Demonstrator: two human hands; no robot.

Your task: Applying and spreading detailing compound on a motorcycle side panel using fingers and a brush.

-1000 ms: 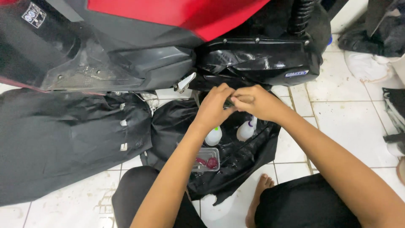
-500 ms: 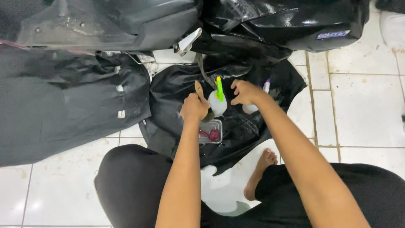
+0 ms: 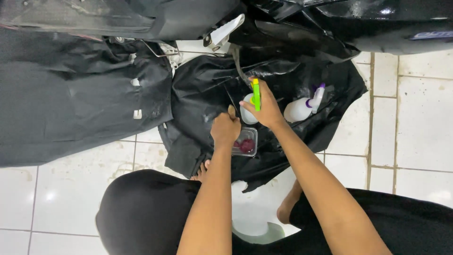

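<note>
Now lower than a second ago, away from the scooter's underside, the right hand (image 3: 265,107) closes on a green-nozzled spray bottle (image 3: 251,105) over the black panel (image 3: 207,89); the left hand (image 3: 225,130), loosely curled, hovers above a clear container (image 3: 246,142).

Motorbike repair spot: stripped scooter body (image 3: 330,23), black panels (image 3: 71,94), white tiled floor (image 3: 415,123).

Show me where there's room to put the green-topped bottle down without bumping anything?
Bare white floor tiles lie right of the black sheet, and more below the big black cover beside the knee. It is crowded mid-sheet: the right hand grips the green-topped bottle, the left hand sits by the clear tub, and a purple-topped bottle lies close.
</note>
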